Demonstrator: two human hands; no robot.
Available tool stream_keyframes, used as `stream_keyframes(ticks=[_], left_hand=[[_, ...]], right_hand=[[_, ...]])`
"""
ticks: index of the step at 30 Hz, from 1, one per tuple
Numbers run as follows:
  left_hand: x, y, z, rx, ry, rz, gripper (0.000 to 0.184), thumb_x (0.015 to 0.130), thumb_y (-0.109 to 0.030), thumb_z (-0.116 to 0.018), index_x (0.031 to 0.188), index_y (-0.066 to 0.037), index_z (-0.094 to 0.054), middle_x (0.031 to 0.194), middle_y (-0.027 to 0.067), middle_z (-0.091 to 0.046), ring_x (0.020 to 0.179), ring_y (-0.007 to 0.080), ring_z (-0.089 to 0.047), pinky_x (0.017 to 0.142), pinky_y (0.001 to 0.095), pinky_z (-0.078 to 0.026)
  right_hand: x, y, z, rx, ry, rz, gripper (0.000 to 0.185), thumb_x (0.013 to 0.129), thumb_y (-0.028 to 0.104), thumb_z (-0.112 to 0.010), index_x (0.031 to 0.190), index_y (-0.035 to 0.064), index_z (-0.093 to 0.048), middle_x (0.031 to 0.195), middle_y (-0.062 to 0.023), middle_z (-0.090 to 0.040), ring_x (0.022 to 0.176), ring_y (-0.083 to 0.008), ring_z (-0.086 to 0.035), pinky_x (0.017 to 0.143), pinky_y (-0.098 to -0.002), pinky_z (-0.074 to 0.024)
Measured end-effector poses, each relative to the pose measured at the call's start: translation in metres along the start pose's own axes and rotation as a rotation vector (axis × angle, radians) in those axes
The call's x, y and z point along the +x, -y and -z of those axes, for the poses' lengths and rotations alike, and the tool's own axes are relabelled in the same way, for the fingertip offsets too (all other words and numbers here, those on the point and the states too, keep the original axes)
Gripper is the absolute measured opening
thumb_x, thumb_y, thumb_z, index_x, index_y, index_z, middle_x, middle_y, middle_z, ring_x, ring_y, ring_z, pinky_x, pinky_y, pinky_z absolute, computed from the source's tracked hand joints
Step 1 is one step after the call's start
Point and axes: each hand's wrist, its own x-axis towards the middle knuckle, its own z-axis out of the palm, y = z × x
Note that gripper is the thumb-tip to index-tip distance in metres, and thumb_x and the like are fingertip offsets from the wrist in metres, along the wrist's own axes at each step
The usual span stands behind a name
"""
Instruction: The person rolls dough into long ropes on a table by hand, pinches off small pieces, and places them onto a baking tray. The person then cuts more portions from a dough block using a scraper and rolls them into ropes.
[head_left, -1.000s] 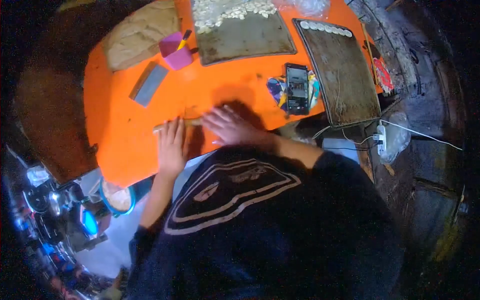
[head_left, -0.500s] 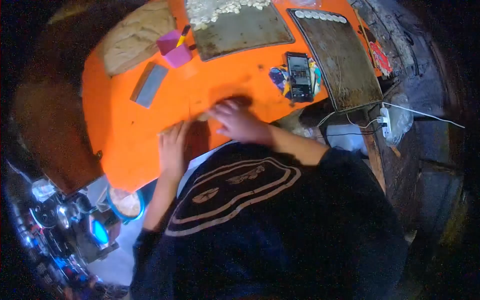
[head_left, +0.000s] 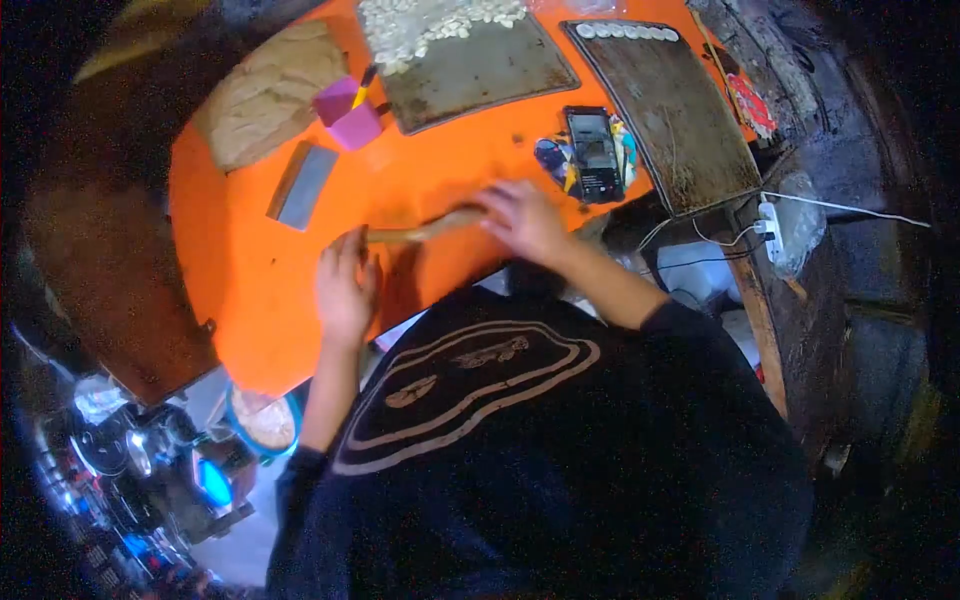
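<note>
A thin tan strip of dough (head_left: 420,232) stretches between my two hands over the orange tabletop (head_left: 240,300). Its left end is at the fingers of my left hand (head_left: 343,285), which are curled round it. My right hand (head_left: 522,220) has its fingers closed on the other end, raised a little towards the right. Up and to the left of the strip lies a scraper (head_left: 303,186) with a grey blade and brown edge. A phone (head_left: 594,155) with a lit screen rests on a colourful cloth to the right of my right hand.
A large dough slab (head_left: 275,95) lies at the back left, beside a pink cup (head_left: 350,118) holding a yellow-handled tool. Two dark trays (head_left: 480,75) (head_left: 680,120) bear small pale pieces. A bowl (head_left: 265,420) stands below the table's left edge; a power strip (head_left: 769,230) hangs at right.
My right hand has moved up and right, and more of the strip shows between my hands. The fingers of my left hand have curled. The view has shifted slightly.
</note>
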Motion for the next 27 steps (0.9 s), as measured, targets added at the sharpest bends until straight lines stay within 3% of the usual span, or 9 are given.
stream_keyframes(ticks=[2, 3, 5, 10, 16, 20, 27], left_hand=[[-0.011, -0.01, -0.004, -0.025, 0.024, 0.051, 0.029, 0.076, -0.008, -0.056, 0.105, -0.008, -0.06, 0.104, 0.0118, -0.054, 0.092, 0.0271, -0.052, 0.081, 0.0361, -0.042], [-0.018, -0.015, -0.004, -0.051, 0.043, 0.087, 0.029, 0.076, -0.008, -0.056, 0.105, -0.008, -0.06, 0.105, 0.0117, -0.054, 0.092, 0.0274, -0.052, 0.081, 0.036, -0.042], [-0.025, -0.022, -0.008, -0.106, 0.079, 0.148, 0.029, 0.075, -0.007, -0.057, 0.104, -0.008, -0.06, 0.106, 0.0115, -0.053, 0.094, 0.0281, -0.051, 0.082, 0.0358, -0.041], [-0.032, -0.028, -0.027, 0.016, -0.014, 0.055, 0.03, 0.073, -0.007, -0.058, 0.103, -0.007, -0.06, 0.108, 0.011, -0.052, 0.097, 0.0284, -0.049, 0.084, 0.0358, -0.04], [-0.027, -0.046, -0.046, 0.089, -0.071, 0.096, 0.026, 0.077, -0.008, -0.055, 0.103, -0.007, -0.058, 0.112, 0.0107, -0.049, 0.1, 0.0289, -0.047, 0.086, 0.037, -0.037], [-0.022, -0.058, -0.053, 0.178, -0.157, 0.154, 0.027, 0.073, -0.009, -0.059, 0.1, -0.007, -0.059, 0.108, 0.0099, -0.052, 0.099, 0.0281, -0.048, 0.086, 0.0362, -0.039], [-0.021, -0.056, -0.068, 0.338, -0.273, 0.27, 0.031, 0.073, -0.012, -0.059, 0.104, -0.008, -0.057, 0.108, 0.0097, -0.052, 0.102, 0.0289, -0.048, 0.087, 0.037, -0.039]], right_hand=[[-0.009, -0.018, 0.032, -0.021, 0.057, -0.091, 0.042, 0.074, 0.024, -0.058, 0.111, 0.0073, -0.053, 0.101, -0.0104, -0.056, 0.084, -0.0286, -0.053, 0.074, -0.0369, -0.0427], [-0.017, -0.03, 0.043, -0.177, -0.026, -0.066, 0.043, 0.074, 0.024, -0.059, 0.112, 0.0054, -0.051, 0.106, -0.0116, -0.054, 0.088, -0.0304, -0.051, 0.077, -0.0386, -0.0416], [-0.034, -0.063, 0.065, -0.174, -0.056, -0.207, 0.043, 0.075, 0.024, -0.058, 0.113, 0.0055, -0.051, 0.111, -0.0128, -0.051, 0.094, -0.0319, -0.048, 0.082, -0.0393, -0.0401], [-0.052, -0.113, 0.096, -0.269, 0.016, -0.257, 0.042, 0.077, 0.025, -0.058, 0.114, 0.0059, -0.052, 0.119, -0.0138, -0.048, 0.101, -0.033, -0.045, 0.088, -0.0399, -0.0374], [-0.025, -0.144, 0.101, -0.343, 0.072, -0.11, 0.037, 0.078, 0.02, -0.057, 0.112, 0.0071, -0.054, 0.121, -0.013, -0.047, 0.106, -0.0323, -0.044, 0.092, -0.0386, -0.0357], [0.002, -0.151, 0.101, -0.227, 0.044, -0.105, 0.036, 0.077, 0.018, -0.058, 0.111, 0.0069, -0.054, 0.12, -0.0124, -0.047, 0.104, -0.0311, -0.045, 0.091, -0.038, -0.0369], [0.076, -0.16, 0.073, -0.085, 0.085, 0.094, 0.036, 0.077, 0.015, -0.056, 0.111, 0.0064, -0.054, 0.117, -0.0107, -0.05, 0.102, -0.0295, -0.047, 0.088, -0.0366, -0.0389]])
